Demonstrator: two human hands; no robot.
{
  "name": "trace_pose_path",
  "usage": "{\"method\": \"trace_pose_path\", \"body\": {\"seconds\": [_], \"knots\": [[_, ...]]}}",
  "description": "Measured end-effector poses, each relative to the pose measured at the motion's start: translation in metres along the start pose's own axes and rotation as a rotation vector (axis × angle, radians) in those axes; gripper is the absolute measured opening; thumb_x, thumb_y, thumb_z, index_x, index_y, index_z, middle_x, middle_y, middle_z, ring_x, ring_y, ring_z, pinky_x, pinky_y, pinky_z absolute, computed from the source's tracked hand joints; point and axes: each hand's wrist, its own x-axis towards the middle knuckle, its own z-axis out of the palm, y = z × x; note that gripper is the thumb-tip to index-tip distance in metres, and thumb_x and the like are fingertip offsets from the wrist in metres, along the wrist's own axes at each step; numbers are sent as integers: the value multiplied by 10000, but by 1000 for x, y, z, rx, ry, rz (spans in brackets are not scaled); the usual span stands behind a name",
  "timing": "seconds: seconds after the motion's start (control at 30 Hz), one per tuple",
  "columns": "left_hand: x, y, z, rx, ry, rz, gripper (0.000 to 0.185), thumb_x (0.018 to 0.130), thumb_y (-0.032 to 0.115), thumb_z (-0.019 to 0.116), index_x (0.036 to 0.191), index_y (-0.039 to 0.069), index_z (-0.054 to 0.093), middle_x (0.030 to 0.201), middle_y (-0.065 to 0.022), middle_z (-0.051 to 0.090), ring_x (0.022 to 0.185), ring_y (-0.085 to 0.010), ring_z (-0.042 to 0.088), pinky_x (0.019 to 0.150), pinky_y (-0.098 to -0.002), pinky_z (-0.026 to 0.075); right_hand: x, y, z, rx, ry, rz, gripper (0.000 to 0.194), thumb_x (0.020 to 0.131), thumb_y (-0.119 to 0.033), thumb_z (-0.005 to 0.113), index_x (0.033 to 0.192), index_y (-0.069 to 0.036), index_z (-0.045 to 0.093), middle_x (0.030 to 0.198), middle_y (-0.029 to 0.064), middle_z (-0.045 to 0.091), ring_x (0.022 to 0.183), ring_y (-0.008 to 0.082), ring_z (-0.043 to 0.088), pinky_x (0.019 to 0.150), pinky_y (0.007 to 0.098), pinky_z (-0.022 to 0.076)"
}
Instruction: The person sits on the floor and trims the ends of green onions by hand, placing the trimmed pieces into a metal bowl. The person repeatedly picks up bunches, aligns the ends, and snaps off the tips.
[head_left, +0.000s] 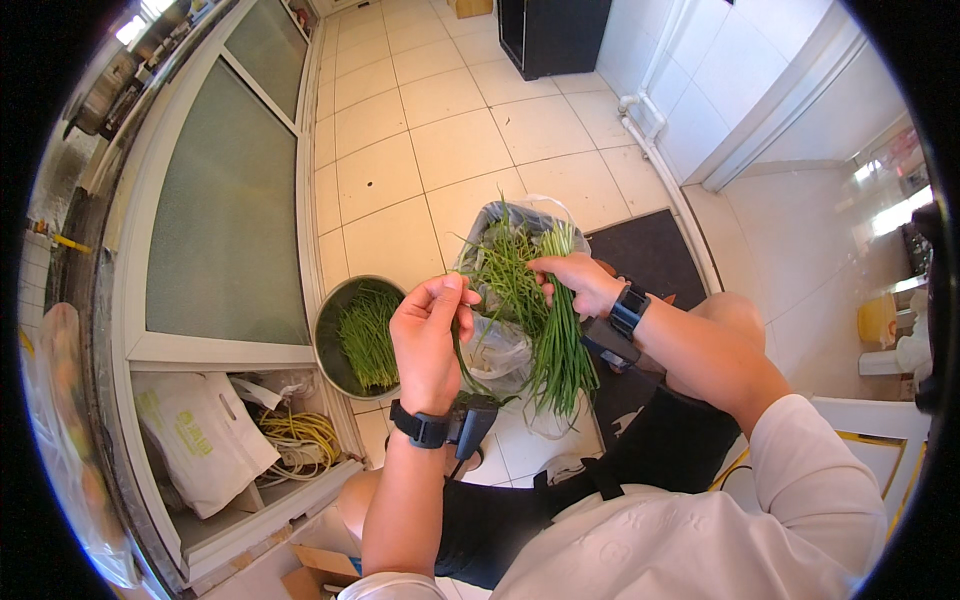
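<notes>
My right hand (574, 281) is closed around a thick bunch of long green chives (559, 360), their pale ends up and the leaf tips hanging down. With fingertips pinched together, my left hand (435, 315) holds a few thin green stalks that droop below it. Between and beyond my hands is a bin lined with a plastic bag (491, 217), with loose green stalks and trimmings (506, 274) heaped over it. To the left on the floor stands a round metal pot (327, 334) holding more chives (367, 337), laid side by side. A black strap is on each wrist.
Left are a cabinet with frosted panels (225, 202) and an open lower compartment holding a white bag (202, 442) and coiled yellow cable (304, 435). A dark mat (652, 255) lies right of the bin, near white pipes (660, 165). A black cabinet (551, 37) stands at the back.
</notes>
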Motion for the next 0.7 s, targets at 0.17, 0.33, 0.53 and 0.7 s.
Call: {"method": "trace_pose_path", "body": {"seconds": [0.17,0.33,0.53,0.7], "knots": [[4,-9,-6,-30,3,-4,118,995,124,630,1011,15,670,879,-50,678,657,-75,528,567,-224,392,1,-1,-8,66,-39,-2,203,931,-164,717,802,-75,589,679,-12,547,527,91,501,495,273,447],[8,-18,-4,-6,-15,-21,107,983,124,656,1009,21,670,873,-46,672,668,-71,536,576,-220,399,-2,-6,-7,101,-72,-15,207,943,-149,701,803,-74,569,652,-14,515,545,102,502,517,300,453],[10,-28,0,-16,-5,-45,107,976,123,670,1009,22,666,880,-41,671,669,-65,531,577,-219,397,-1,-5,-11,170,-153,99,90,949,-135,690,920,-80,624,724,-26,555,539,69,498,538,277,467],[12,-35,3,-61,3,-72,97,975,110,666,1011,20,661,865,-29,655,668,-67,526,574,-219,392,-4,-4,-9,179,-110,7,97,956,-143,675,943,-59,627,750,-4,579,563,93,505,546,289,466]]}}
